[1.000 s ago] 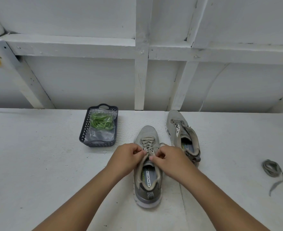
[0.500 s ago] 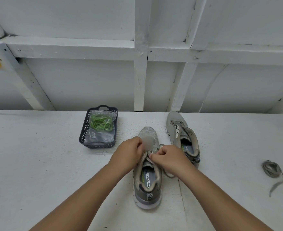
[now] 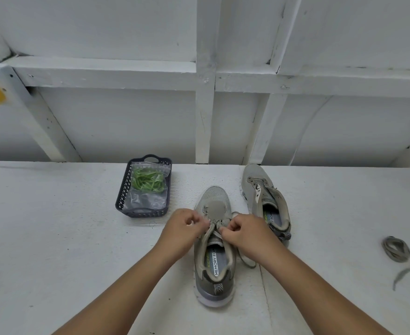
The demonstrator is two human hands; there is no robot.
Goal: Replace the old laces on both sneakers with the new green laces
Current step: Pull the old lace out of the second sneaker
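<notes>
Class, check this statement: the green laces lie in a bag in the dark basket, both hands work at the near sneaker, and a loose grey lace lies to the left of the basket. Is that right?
Not quite. The head view shows the loose grey lace far to the right, beyond both sneakers, not left of the basket. The rest holds: green laces bagged in the basket, left hand and right hand at the near sneaker.

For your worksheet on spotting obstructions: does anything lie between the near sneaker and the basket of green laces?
Nothing visible: only bare table separates the near sneaker from the basket of bagged green laces.
</notes>
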